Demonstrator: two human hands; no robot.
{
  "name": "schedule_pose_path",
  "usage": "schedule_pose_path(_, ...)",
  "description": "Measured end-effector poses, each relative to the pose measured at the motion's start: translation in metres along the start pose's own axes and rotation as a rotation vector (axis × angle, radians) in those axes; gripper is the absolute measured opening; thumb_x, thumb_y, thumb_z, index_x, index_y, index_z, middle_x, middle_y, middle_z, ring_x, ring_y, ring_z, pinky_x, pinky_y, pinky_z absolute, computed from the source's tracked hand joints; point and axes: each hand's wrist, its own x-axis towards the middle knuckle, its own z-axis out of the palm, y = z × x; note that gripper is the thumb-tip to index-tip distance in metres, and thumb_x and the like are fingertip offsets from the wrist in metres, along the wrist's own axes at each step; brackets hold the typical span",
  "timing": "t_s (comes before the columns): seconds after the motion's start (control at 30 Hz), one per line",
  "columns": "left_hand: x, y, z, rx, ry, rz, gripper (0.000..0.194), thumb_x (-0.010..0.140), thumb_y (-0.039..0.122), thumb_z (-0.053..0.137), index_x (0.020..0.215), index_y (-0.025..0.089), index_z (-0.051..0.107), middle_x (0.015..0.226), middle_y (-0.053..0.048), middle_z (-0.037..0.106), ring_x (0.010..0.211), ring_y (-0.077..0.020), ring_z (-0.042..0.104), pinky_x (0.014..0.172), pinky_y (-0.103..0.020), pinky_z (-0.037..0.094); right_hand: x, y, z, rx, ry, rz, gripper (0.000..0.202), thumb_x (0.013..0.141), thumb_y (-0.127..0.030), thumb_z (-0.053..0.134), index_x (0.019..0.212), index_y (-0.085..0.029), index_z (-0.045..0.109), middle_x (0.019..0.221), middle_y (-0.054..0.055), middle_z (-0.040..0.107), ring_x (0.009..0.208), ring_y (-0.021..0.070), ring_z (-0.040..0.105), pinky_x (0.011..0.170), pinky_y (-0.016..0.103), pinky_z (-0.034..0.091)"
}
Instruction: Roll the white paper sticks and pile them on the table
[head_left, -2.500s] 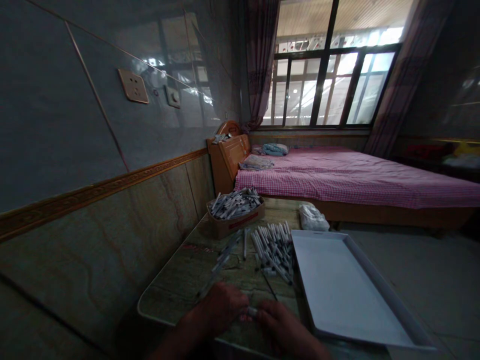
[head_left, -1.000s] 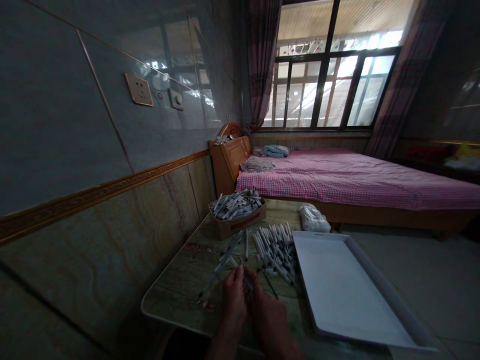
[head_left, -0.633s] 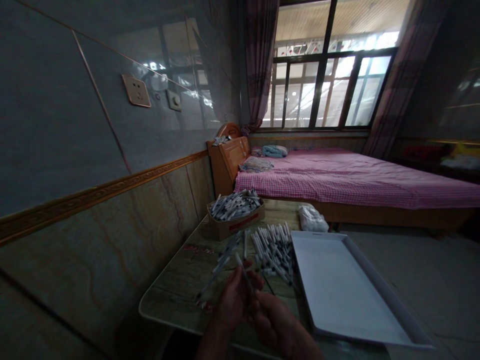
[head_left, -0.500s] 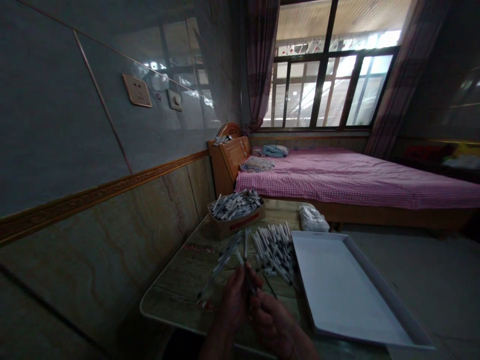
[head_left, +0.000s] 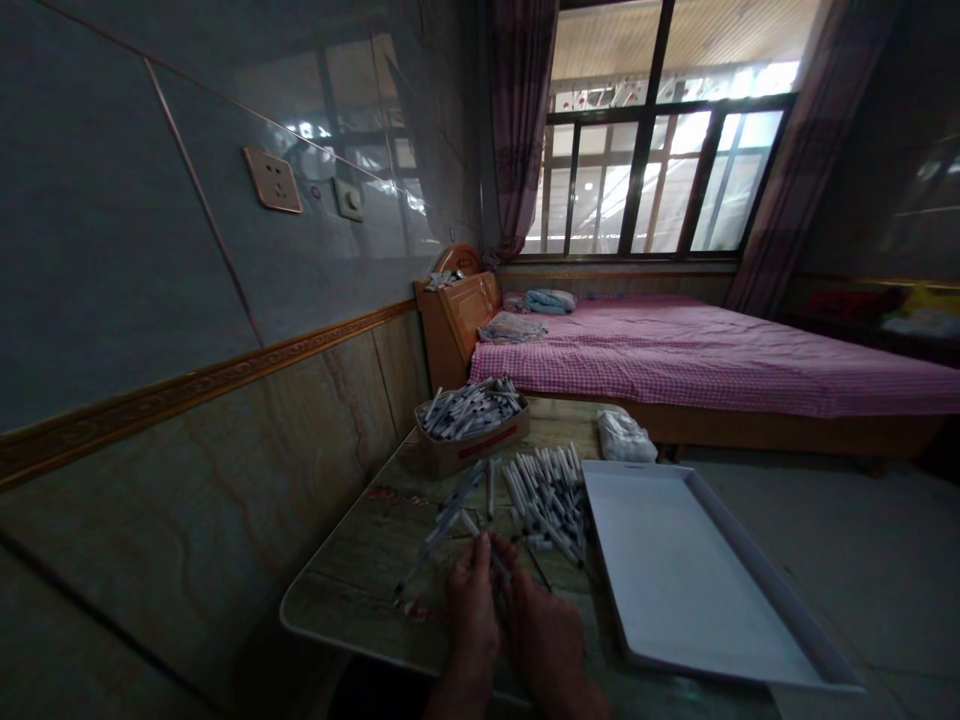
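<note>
My left hand (head_left: 472,595) is closed, its thumb and fingers pinching a whitish pen (head_left: 470,523) whose end sticks out past the fingertips. Close against it, my right hand (head_left: 546,625) is closed too, gripping the pen's near end; the fingers hide much of the barrel. Just beyond my hands a few pens (head_left: 454,507) lie loosely on the table (head_left: 337,575). To their right is a heap of white and grey pens (head_left: 547,495). A thin dark stick (head_left: 538,568) lies beside my right hand.
A cardboard box (head_left: 474,447) full of pens stands at the table's back left. A white tray (head_left: 697,570) lies on the right, with a white plastic bundle (head_left: 626,436) behind it. The tiled wall (head_left: 330,440) borders the left; a bed (head_left: 675,350) stands beyond.
My right hand has turned over, its back now facing up, and come closer to the left. The pen between my hands has tilted further to the left.
</note>
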Motion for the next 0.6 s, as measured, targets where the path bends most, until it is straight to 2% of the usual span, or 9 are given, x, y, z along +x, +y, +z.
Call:
schedule_pose_path(0.03,0.0,-0.001,-0.001,0.001,-0.004,-0.003,0.041,0.056,0.047,0.09,0.07,0.014,0.07,0.061,-0.003,0.071,0.06,-0.0185,0.07,0.056,-0.024,0.052,0.0,0.0,0.001,0.107,-0.014,0.012,0.02,0.085,-0.043,0.06,0.089,-0.026,0.069,0.072,0.008,0.071,0.064,0.0207,0.064,0.058,0.028,0.037)
schedule_pose_path(0.1,0.001,0.0,-0.003,-0.029,-0.047,-0.054,0.039,0.055,0.044,0.091,0.069,0.015,0.069,0.061,-0.002,0.07,0.059,-0.0176,0.07,0.057,-0.024,0.053,0.002,0.001,0.004,0.44,-0.122,0.05,0.026,0.08,-0.049,0.065,0.079,-0.023,0.066,0.068,0.004,0.067,0.061,0.0165,0.06,0.055,0.025,0.037)
schedule_pose_path(0.17,0.001,0.004,-0.008,-0.079,-0.139,-0.16,0.039,0.057,0.042,0.091,0.074,0.016,0.069,0.062,-0.001,0.07,0.06,-0.0181,0.07,0.055,-0.024,0.053,0.005,0.002,0.004,0.739,-0.281,0.097,0.041,0.079,-0.06,0.063,0.066,-0.021,0.059,0.057,-0.001,0.058,0.051,0.0114,0.052,0.05,0.021,0.035)
schedule_pose_path(0.23,0.0,0.01,-0.012,-0.117,-0.265,-0.259,0.039,0.064,0.043,0.088,0.088,0.018,0.07,0.069,-0.001,0.073,0.063,-0.019,0.071,0.052,-0.024,0.052,0.007,0.004,0.0,0.917,-0.437,0.159,0.049,0.079,-0.067,0.059,0.063,-0.021,0.052,0.047,-0.007,0.046,0.04,0.0067,0.04,0.043,0.019,0.031)
schedule_pose_path(0.3,-0.003,0.016,-0.013,-0.123,-0.359,-0.311,0.041,0.069,0.044,0.084,0.1,0.02,0.069,0.075,-0.002,0.074,0.065,-0.0191,0.072,0.05,-0.023,0.051,0.006,0.006,-0.006,1.124,-0.633,0.248,0.048,0.074,-0.067,0.066,0.068,-0.021,0.052,0.043,-0.012,0.038,0.034,0.0036,0.028,0.037,0.016,0.025)
schedule_pose_path(0.37,-0.007,0.021,-0.012,-0.12,-0.383,-0.308,0.04,0.069,0.044,0.084,0.097,0.02,0.069,0.073,0.0,0.072,0.065,-0.0179,0.072,0.051,-0.022,0.051,0.003,0.005,-0.01,1.333,-0.837,0.341,0.047,0.066,-0.061,0.077,0.072,-0.021,0.052,0.042,-0.014,0.034,0.032,0.0023,0.02,0.034,0.015,0.017)
schedule_pose_path(0.4,-0.008,0.023,-0.01,-0.113,-0.369,-0.299,0.039,0.068,0.045,0.085,0.092,0.019,0.068,0.068,0.001,0.07,0.063,-0.0166,0.071,0.05,-0.021,0.051,0.001,0.005,-0.01,1.4,-0.892,0.372,0.047,0.063,-0.058,0.08,0.072,-0.022,0.051,0.041,-0.015,0.033,0.031,0.002,0.019,0.033,0.015,0.015)
schedule_pose_path(0.47,-0.009,0.024,-0.005,-0.095,-0.316,-0.272,0.04,0.063,0.046,0.088,0.083,0.018,0.067,0.062,0.004,0.066,0.056,-0.0131,0.068,0.046,-0.018,0.047,-0.002,0.001,-0.007,1.405,-0.85,0.383,0.047,0.061,-0.057,0.081,0.072,-0.022,0.051,0.042,-0.015,0.034,0.032,0.0022,0.019,0.034,0.017,0.013)
schedule_pose_path(0.6,-0.003,0.02,0.001,-0.07,-0.171,-0.223,0.044,0.057,0.047,0.09,0.078,0.017,0.064,0.056,0.006,0.063,0.046,-0.0094,0.062,0.034,-0.014,0.032,-0.003,-0.007,0.011,1.105,-0.422,0.236,0.051,0.067,-0.07,0.066,0.069,-0.021,0.051,0.051,-0.009,0.043,0.04,0.0049,0.03,0.041,0.02,0.022)
